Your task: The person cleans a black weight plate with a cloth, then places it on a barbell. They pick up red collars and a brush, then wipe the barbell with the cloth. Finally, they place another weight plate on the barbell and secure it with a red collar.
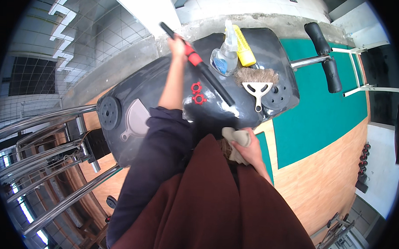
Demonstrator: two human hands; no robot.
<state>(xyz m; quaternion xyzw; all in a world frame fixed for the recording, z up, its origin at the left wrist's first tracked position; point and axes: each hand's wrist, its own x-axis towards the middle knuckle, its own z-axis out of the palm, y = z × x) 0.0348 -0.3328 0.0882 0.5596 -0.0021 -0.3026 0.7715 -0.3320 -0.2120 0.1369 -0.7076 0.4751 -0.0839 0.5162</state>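
My left hand (178,45), its arm stretched out over the black padded surface (159,79), is wrapped round a dumbbell bar (210,76). The bar is black with a red middle section and slants from the far left toward the centre. Close to my body, my right hand (250,150) grips a bunched beige cloth (239,138) at the pad's near edge. Two red star-shaped collars, an upper collar (196,87) and a lower collar (199,99), lie beside the bar.
On the pad stand a clear spray bottle (225,57), a yellow bottle (245,49), a white-handled brush (257,82), a grey dustpan (137,117) and black weight plates, one left (109,113), one right (275,100). Padded rollers (327,58) stick out at right; metal rails (69,203) run left.
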